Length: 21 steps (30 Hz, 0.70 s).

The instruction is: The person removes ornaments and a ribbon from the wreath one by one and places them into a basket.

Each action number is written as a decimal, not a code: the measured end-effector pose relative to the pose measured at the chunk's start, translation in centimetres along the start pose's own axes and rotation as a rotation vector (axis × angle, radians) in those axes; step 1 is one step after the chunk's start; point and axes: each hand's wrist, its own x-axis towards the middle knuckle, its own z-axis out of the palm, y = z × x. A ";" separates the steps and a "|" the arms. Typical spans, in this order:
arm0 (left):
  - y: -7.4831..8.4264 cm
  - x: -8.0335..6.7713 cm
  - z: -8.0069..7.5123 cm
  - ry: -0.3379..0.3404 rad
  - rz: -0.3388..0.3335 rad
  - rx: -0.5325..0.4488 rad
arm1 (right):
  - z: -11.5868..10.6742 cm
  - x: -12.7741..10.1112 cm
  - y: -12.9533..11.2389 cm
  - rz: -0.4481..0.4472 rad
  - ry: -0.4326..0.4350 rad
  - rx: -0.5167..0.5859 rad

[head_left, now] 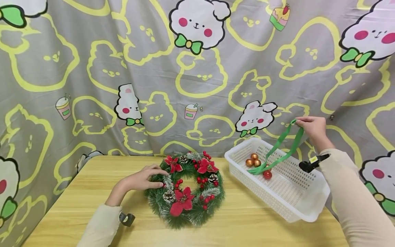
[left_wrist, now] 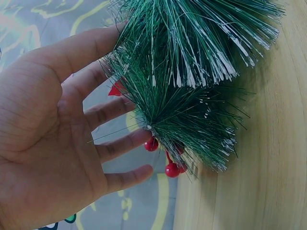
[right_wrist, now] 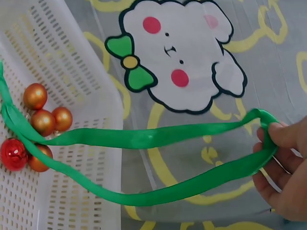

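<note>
Head view: right hand (head_left: 313, 129) pinching the fold of a green ribbon (head_left: 277, 149) high over the white basket (head_left: 308, 202) at the right, tail trailing among the gold baubles (head_left: 253, 160). Left hand (head_left: 143, 179), fingers straight, resting on the wreath (head_left: 186, 190) at table centre. Best lifted slowly and straight up, so no bauble snags, wreath kept steady.

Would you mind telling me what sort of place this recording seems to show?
Probably a makeshift indoor craft corner, not a workshop: a cartoon-print fabric backdrop hangs behind a wooden table, which bears a Christmas wreath and a white basket of baubles and green ribbon.
</note>
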 end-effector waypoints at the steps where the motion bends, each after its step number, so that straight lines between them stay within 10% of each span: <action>1: 0.0 0.0 0.0 0.000 -0.002 0.001 | 0.3 -0.1 -0.2 -0.017 -0.029 -0.033; 12: 0.1 0.0 0.0 -0.001 -0.002 -0.007 | 4.1 -1.4 -3.4 -0.147 -0.529 -0.314; 21: 0.2 -0.1 0.0 -0.003 -0.016 -0.010 | 6.9 -3.8 -7.1 -0.205 -0.707 -0.274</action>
